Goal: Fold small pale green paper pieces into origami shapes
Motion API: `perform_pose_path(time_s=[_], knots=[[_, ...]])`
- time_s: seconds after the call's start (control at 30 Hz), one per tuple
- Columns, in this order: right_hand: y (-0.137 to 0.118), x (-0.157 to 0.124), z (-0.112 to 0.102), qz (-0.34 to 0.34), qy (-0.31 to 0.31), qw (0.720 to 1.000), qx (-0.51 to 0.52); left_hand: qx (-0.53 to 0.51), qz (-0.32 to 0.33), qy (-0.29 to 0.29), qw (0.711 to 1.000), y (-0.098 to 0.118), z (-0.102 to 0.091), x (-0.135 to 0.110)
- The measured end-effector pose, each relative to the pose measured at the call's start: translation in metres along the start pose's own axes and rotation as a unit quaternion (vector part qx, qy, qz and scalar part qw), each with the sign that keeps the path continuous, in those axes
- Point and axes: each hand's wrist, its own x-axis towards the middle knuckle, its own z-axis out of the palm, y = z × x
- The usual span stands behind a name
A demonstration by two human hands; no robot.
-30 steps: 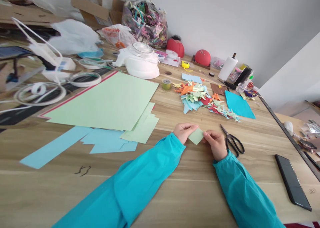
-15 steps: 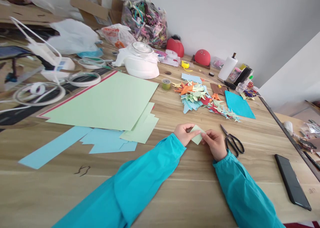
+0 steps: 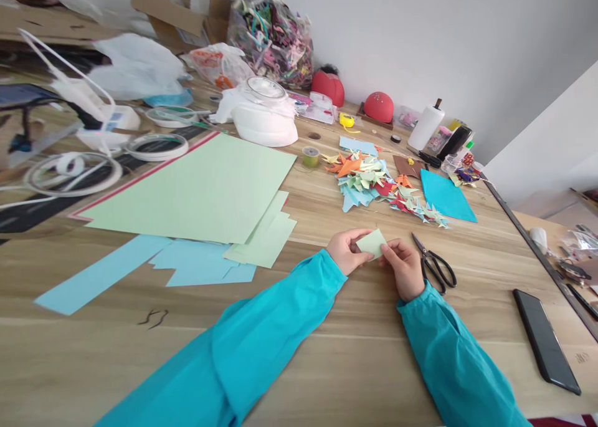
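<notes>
A small pale green piece of paper [image 3: 371, 243] is held above the table between my two hands. My left hand [image 3: 346, 251] pinches its left side, and my right hand [image 3: 402, 265] grips its lower right corner between thumb and fingers. Just right of my right hand lie black-handled scissors [image 3: 435, 265], with their blades pointing away from me. Beyond my hands is a heap of folded paper pieces [image 3: 364, 177] in orange, green, blue and red.
Large green sheets [image 3: 200, 190] and cut blue paper strips [image 3: 105, 274] spread over the left side. A black phone [image 3: 547, 341] lies at the right. Farther back are a thread spool [image 3: 310, 157], a turquoise square [image 3: 447, 195] and a yellow tape measure [image 3: 346, 121].
The green paper has turned between my fingers and now sits slightly higher. My left thumb has moved from its face down to its lower edge.
</notes>
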Motion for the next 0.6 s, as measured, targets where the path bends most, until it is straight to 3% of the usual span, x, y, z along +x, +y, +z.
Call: perform_pose_path(time_s=[0.13, 0.23, 0.43, 0.6], knots=[[0.003, 0.001, 0.0, -0.002, 0.017, 1.0, 0.009, -0.007, 0.029, 0.002, 1.0, 0.001, 0.001, -0.001], [0.005, 0.001, -0.001, 0.002, 0.033, 0.999, 0.024, 0.063, 0.093, 0.018, 0.994, 0.002, 0.002, -0.005], [0.001, 0.0, 0.001, -0.003, 0.025, 1.0, 0.016, 0.232, 0.24, 0.041, 0.942, 0.002, 0.003, -0.012], [0.0, -0.001, 0.001, -0.011, 0.01, 1.0, 0.016, 0.233, 0.205, 0.054, 0.949, 0.0, 0.003, -0.011]])
